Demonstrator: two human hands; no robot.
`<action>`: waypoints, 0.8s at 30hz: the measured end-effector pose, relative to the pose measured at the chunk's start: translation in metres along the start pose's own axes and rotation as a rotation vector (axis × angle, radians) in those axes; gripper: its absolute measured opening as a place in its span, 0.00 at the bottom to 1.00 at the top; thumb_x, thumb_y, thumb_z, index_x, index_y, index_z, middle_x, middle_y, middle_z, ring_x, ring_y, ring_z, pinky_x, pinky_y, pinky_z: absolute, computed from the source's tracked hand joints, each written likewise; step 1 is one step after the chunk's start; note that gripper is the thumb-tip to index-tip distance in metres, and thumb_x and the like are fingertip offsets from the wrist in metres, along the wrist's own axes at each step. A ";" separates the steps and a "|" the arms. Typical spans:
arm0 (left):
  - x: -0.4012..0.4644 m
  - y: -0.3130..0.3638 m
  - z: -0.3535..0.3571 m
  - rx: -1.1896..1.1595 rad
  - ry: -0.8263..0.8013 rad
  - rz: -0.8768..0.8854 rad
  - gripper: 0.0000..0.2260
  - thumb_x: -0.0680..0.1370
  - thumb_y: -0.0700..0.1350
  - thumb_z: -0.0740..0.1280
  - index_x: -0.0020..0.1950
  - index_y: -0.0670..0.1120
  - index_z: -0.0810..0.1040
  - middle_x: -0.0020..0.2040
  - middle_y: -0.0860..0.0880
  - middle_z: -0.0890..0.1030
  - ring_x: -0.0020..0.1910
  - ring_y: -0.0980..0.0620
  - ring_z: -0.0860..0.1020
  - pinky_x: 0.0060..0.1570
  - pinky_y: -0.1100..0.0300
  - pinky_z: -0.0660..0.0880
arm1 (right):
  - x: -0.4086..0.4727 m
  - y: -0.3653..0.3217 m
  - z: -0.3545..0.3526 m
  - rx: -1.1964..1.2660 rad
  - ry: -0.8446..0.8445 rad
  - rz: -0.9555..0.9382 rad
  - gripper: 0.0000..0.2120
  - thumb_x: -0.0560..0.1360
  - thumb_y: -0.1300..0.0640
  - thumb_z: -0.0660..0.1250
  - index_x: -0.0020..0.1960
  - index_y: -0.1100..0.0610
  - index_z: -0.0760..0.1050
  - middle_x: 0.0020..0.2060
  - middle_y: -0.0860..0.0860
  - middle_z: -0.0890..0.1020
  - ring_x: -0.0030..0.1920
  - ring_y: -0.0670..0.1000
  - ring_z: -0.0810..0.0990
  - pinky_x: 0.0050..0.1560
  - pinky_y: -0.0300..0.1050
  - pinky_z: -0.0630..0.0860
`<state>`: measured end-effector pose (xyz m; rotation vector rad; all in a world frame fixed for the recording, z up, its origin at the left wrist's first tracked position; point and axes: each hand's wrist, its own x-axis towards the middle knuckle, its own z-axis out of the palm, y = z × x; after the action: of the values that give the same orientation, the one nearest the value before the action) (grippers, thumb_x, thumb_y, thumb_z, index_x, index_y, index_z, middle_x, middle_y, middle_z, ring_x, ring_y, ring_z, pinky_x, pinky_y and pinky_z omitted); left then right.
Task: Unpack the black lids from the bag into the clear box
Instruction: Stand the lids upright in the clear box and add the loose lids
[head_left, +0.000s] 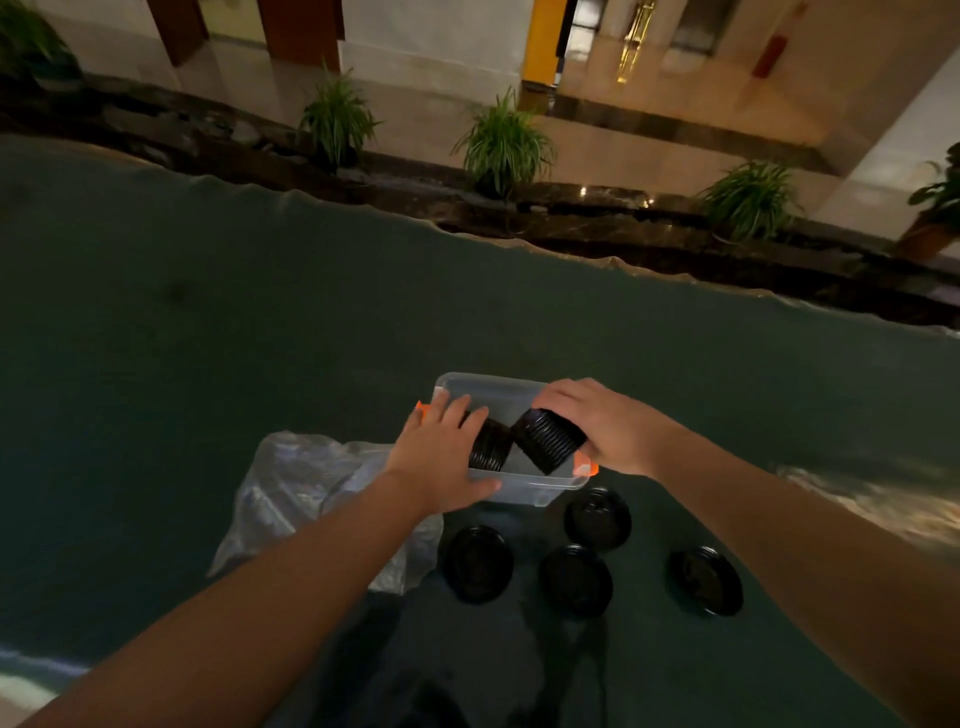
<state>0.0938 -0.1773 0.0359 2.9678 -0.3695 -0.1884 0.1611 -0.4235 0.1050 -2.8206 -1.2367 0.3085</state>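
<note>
Box (511, 387) behind four loose lids (597, 518) (apparently single), bag (291, 483) at its left.

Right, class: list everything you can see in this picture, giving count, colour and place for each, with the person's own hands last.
clear box: one, clear with orange clips, centre of the table
lid stacks: two, black, in the box, one under each hand
loose lids: four, black, on the table in front of the box
plastic bag: one, clear, crumpled, left of the box
table: one, dark green
potted plants: several, green, along the ledge beyond
left hand: touches the left stack
right hand: grips the right stack
</note>
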 end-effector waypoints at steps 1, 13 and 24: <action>0.004 0.002 0.003 0.014 -0.001 0.020 0.42 0.74 0.71 0.62 0.81 0.50 0.55 0.82 0.45 0.57 0.82 0.41 0.49 0.78 0.38 0.51 | 0.004 0.003 0.002 -0.031 -0.017 -0.013 0.36 0.71 0.67 0.74 0.73 0.49 0.66 0.71 0.49 0.69 0.68 0.54 0.68 0.65 0.55 0.73; 0.033 0.009 0.025 0.190 -0.251 0.208 0.37 0.75 0.75 0.51 0.80 0.59 0.59 0.82 0.47 0.56 0.81 0.38 0.50 0.76 0.32 0.44 | 0.037 0.026 0.008 -0.188 -0.095 -0.101 0.36 0.70 0.67 0.74 0.70 0.40 0.67 0.67 0.53 0.63 0.64 0.55 0.67 0.49 0.51 0.82; 0.034 0.014 0.039 0.148 -0.102 0.121 0.42 0.70 0.77 0.59 0.78 0.54 0.63 0.77 0.45 0.63 0.74 0.39 0.62 0.75 0.36 0.55 | 0.053 0.022 0.014 -0.220 -0.164 -0.145 0.34 0.71 0.67 0.72 0.70 0.40 0.70 0.60 0.52 0.67 0.58 0.52 0.69 0.46 0.44 0.75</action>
<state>0.1178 -0.2041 -0.0034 3.0755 -0.5993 -0.3127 0.2096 -0.4000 0.0796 -2.9123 -1.5920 0.4291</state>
